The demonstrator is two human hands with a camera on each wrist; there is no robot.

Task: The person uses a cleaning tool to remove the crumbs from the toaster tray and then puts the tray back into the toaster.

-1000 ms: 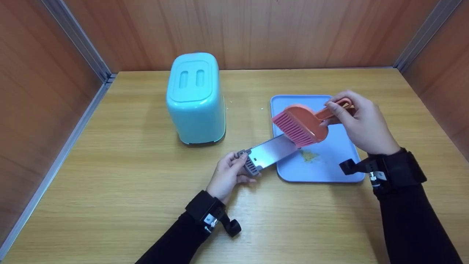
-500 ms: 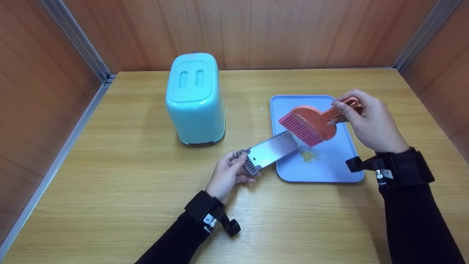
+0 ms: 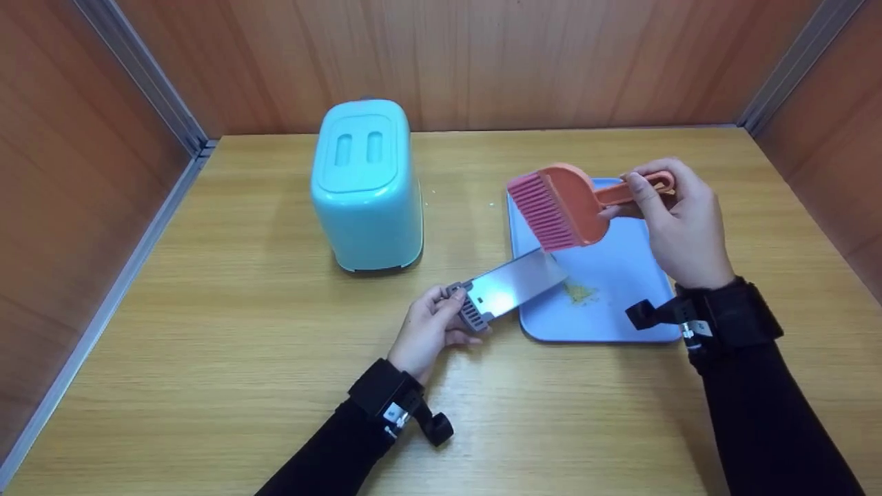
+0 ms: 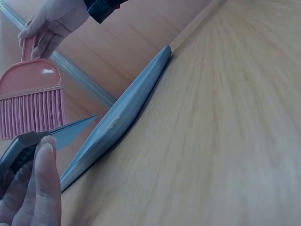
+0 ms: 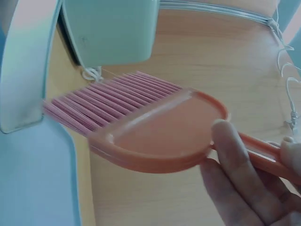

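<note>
While the left hand [image 3: 426, 332] grips the scraper [image 3: 508, 288] by its grey handle, blade tip resting on the blue tray [image 3: 620, 324] beside the crumbs [image 3: 579, 292] at three o'clock, the right hand [image 3: 679, 220] pinches the pink brush [image 3: 558, 208] above, seemingly poised to sweep them on.

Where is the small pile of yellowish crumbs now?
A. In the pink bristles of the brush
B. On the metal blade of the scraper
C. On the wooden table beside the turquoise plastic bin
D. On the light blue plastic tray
D: the yellowish crumbs lie on the light blue plastic tray, just past the blade's tip.
</note>
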